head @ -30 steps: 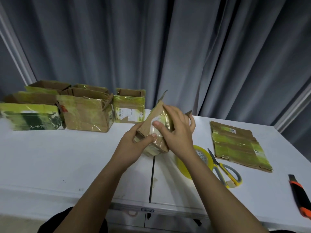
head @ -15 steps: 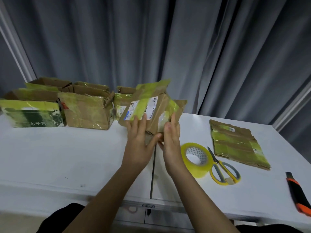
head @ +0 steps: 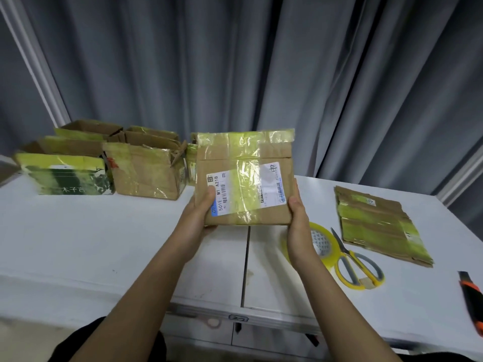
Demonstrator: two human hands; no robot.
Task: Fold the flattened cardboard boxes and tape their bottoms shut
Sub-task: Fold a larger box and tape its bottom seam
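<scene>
I hold a small brown cardboard box (head: 244,178) above the middle of the white table (head: 104,239), its labelled, tape-covered side facing me. My left hand (head: 202,210) grips its lower left edge, thumb on the white shipping label. My right hand (head: 296,212) clasps its lower right edge. A roll of yellowish clear tape (head: 322,242) lies just right of my right wrist, partly hidden by it. A stack of flattened boxes (head: 379,223) rests at the right.
Several folded boxes stand at the back left, among them a brown one (head: 147,172) and a green printed one (head: 65,176). Yellow-handled scissors (head: 355,265) lie beside the tape roll. An orange and black utility knife (head: 471,299) sits at the right edge.
The box has turned from tilted and edge-on to flat, with its labelled face toward me. My hands have shifted from its near face to its left and right edges.
</scene>
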